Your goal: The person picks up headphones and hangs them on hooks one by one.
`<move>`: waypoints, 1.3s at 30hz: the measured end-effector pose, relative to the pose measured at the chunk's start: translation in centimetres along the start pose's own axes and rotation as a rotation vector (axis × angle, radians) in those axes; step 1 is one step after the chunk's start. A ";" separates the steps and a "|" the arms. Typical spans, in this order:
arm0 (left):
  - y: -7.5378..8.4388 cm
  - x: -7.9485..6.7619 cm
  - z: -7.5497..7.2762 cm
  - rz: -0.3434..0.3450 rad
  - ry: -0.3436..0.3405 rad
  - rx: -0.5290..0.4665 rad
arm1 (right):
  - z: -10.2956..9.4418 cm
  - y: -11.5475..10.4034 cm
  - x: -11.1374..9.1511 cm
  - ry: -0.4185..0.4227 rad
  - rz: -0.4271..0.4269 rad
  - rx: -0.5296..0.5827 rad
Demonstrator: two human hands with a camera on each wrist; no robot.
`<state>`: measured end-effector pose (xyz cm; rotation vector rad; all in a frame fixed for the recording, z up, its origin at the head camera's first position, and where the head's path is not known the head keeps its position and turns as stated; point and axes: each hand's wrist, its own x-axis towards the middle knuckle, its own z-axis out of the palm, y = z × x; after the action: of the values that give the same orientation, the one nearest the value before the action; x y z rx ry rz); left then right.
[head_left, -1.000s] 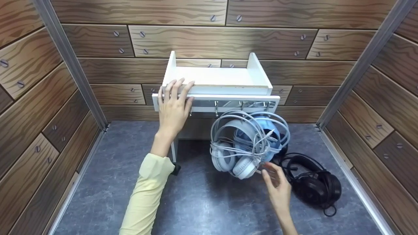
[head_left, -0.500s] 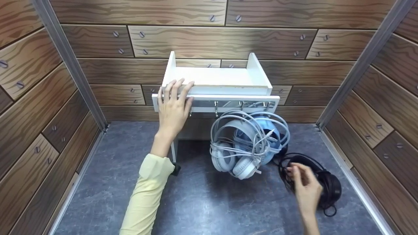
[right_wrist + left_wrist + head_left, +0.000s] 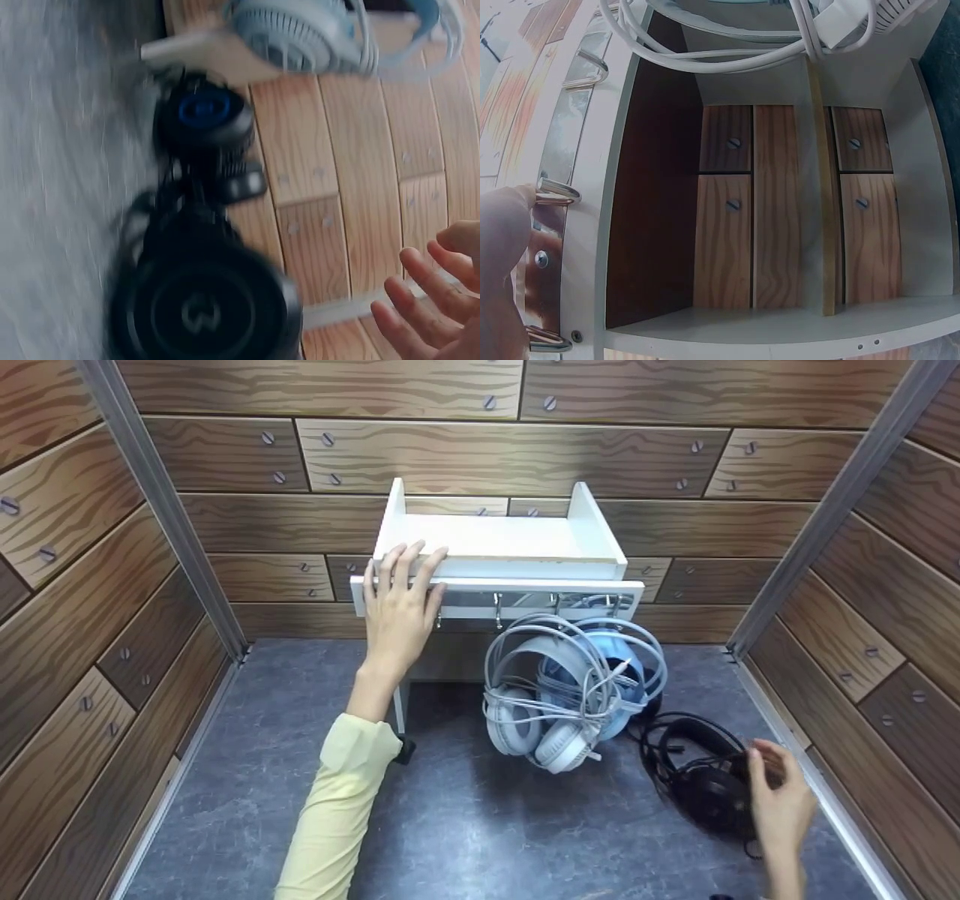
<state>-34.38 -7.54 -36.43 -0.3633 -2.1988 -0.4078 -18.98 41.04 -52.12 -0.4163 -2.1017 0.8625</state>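
My left hand [image 3: 397, 615] rests on the left end of the hooked front rail [image 3: 469, 598] of a white rack [image 3: 495, 536], its fingers laid across the top edge. The left wrist view shows the thumb side beside a metal hook [image 3: 559, 191]. White headphones [image 3: 559, 652] and blue headphones [image 3: 611, 649] hang from hooks at the right end, with their cables looped around them. My right hand [image 3: 780, 802] is over the right side of the black headphones [image 3: 709, 795] on the floor. Its fingers [image 3: 431, 289] are loosely bent and hold nothing in the right wrist view.
Wood-patterned walls [image 3: 517, 457] close in the back and both sides of the grey floor [image 3: 465, 840]. A second black headset with a blue ring [image 3: 204, 111] lies beyond the nearer one. Bare hooks [image 3: 498, 611] stick out left of the hanging headphones.
My right hand has moved away from the white headphones, rightward across the floor to the right side of the black headphones. The left hand stays on the rail.
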 end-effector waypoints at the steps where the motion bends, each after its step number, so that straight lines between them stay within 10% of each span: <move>1: 0.0 0.0 0.0 0.002 0.002 0.000 | -0.2 0.5 0.3 -0.022 0.014 -0.029; 19: 0.2 0.0 0.1 0.003 0.003 -0.008 | -0.2 6.8 1.0 -0.555 0.288 -0.236; 39: 0.0 0.0 0.0 0.000 0.014 -0.005 | 0.2 6.7 0.4 -0.527 0.317 -0.248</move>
<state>-34.43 -7.52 -36.41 -0.3626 -2.1847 -0.4143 -19.35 45.96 -56.72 -0.7309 -2.6928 0.9715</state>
